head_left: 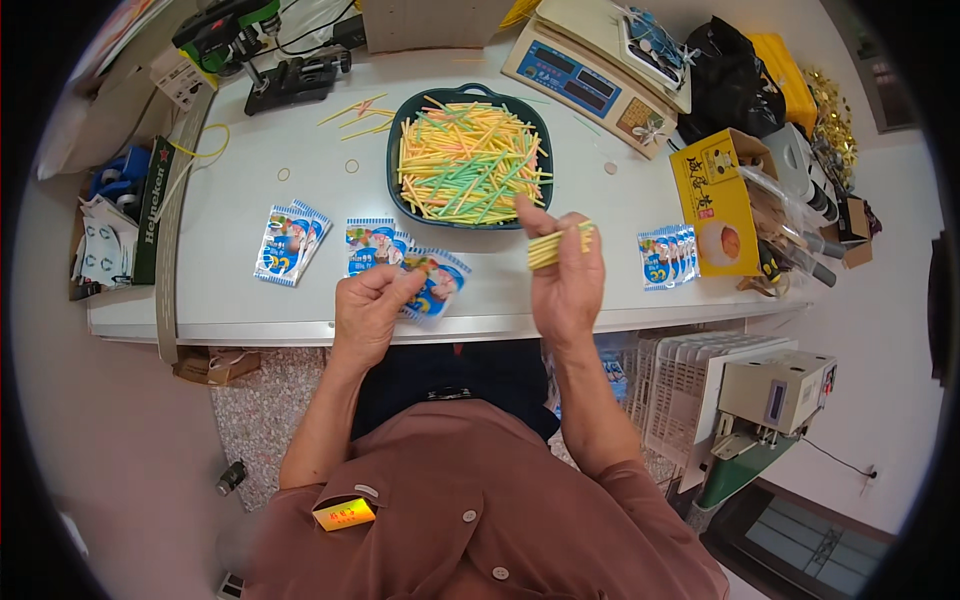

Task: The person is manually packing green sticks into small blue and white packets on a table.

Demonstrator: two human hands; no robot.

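Note:
My left hand (368,308) pinches a small blue-and-white packet (440,290) near the table's front edge. Whether its mouth is parted cannot be made out. In my right hand (570,295) is a short bundle of thin yellow sticks (545,251), gripped between thumb and fingers just above the table. Beyond both hands stands a dark green basin (392,185), heaped with yellow, green and pink sticks (470,160). More blue packets (368,240) lie just behind my left hand. Another few packets (290,243) overlap farther left, and a fanned stack of packets (668,257) rests at the right.
Loose sticks (362,115) and rubber bands (352,166) lie left of the basin. A weighing scale (575,75) stands back right, a drill stand (295,85) back left. A yellow box (715,200) of tools borders the right; a sealing machine (775,390) stands below.

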